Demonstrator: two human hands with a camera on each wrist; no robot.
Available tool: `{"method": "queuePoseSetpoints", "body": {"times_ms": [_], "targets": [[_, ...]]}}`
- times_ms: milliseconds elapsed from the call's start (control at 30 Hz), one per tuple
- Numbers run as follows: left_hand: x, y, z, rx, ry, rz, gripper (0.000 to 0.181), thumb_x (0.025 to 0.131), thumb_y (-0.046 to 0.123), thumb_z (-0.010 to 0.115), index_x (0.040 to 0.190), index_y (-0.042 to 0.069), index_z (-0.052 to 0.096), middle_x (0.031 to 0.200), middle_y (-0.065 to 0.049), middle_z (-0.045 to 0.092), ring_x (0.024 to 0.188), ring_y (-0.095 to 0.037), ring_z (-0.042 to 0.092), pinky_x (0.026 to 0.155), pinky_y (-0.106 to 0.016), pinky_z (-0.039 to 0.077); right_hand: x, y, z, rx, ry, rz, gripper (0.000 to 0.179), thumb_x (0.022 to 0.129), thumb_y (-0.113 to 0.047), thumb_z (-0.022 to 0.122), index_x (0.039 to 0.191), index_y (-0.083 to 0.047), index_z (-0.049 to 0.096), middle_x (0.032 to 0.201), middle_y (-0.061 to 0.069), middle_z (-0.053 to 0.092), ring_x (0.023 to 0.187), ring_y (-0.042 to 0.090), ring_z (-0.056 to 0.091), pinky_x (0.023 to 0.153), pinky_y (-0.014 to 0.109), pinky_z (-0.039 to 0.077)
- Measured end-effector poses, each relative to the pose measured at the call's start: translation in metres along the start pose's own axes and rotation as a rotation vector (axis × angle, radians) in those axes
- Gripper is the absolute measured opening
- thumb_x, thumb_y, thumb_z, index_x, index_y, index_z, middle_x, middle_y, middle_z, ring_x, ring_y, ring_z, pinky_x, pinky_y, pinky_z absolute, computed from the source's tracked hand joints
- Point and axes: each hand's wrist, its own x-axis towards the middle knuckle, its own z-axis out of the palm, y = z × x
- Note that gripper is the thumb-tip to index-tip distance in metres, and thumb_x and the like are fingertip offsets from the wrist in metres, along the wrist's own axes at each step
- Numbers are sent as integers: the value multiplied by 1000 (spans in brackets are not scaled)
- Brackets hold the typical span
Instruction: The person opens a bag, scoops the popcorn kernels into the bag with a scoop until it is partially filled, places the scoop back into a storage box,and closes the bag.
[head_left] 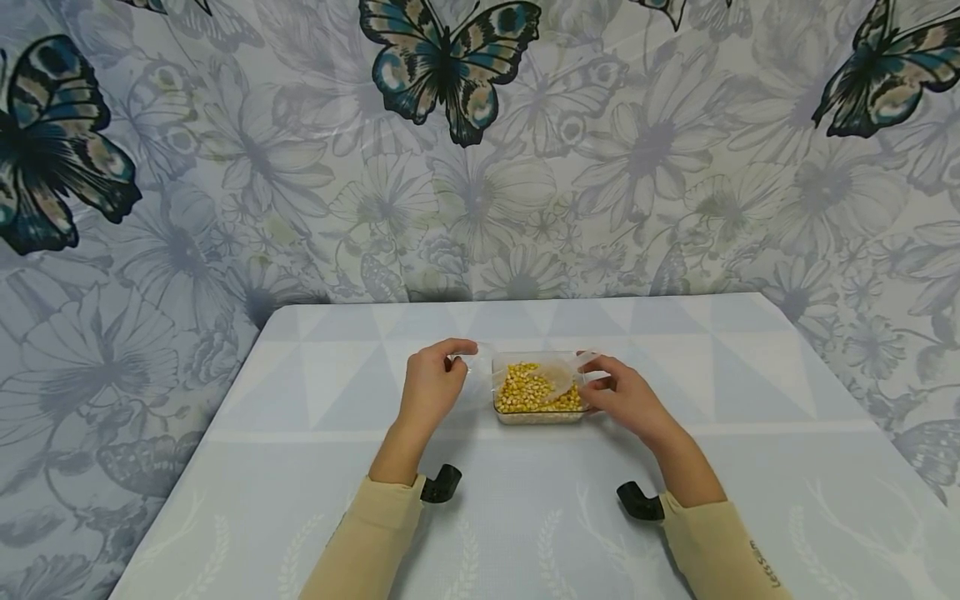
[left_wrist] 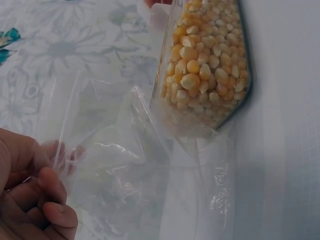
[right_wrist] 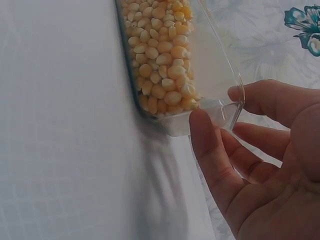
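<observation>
Yellow corn in container; left hand pinches bag

Pale floral backdrop, teal butterflies; light table, triangle pattern

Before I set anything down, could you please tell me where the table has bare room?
The table shows bare room between the sleeves in front of the box, behind the box, and outside either sleeve. It is crowded at the box's ends: left hand and bag at one, right hand at the other.
</observation>
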Motion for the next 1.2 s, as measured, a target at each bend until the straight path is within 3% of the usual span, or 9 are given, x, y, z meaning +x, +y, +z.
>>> {"method": "queuePoseSetpoints", "body": {"times_ms": [167,367,833,1200], "targets": [[0,0,0,3,11,6,32,93,-3,52,105,12,78,52,-2,54,47,-13,32,46,-23,28,0,1,1,5,-11,-4,50,96,-15,65,142,-6,48,140,22,50,106,29,62,77,38,61],[0,0,-2,-8,3,8,33,92,-4,51,106,9,78,48,-2,47,45,-13,28,46,-23,26,1,-1,2,6,-17,1,50,95,-16,66,140,-5,49,140,22,50,107,29,62,77,39,61],[0,-1,-1,-2,-1,2,34,92,-4,50,105,11,78,47,-1,47,46,-12,27,46,-23,25,5,7,9,-83,65,-59,37,97,-13,63,132,-6,55,135,22,55,105,31,63,71,33,60],[0,-2,-1,5,-7,2,35,92,-4,50,106,11,78,48,-1,48,46,-13,27,46,-23,25,6,8,13,-68,72,-70,41,98,-14,63,137,-4,53,136,22,56,109,35,63,72,32,60]]}}
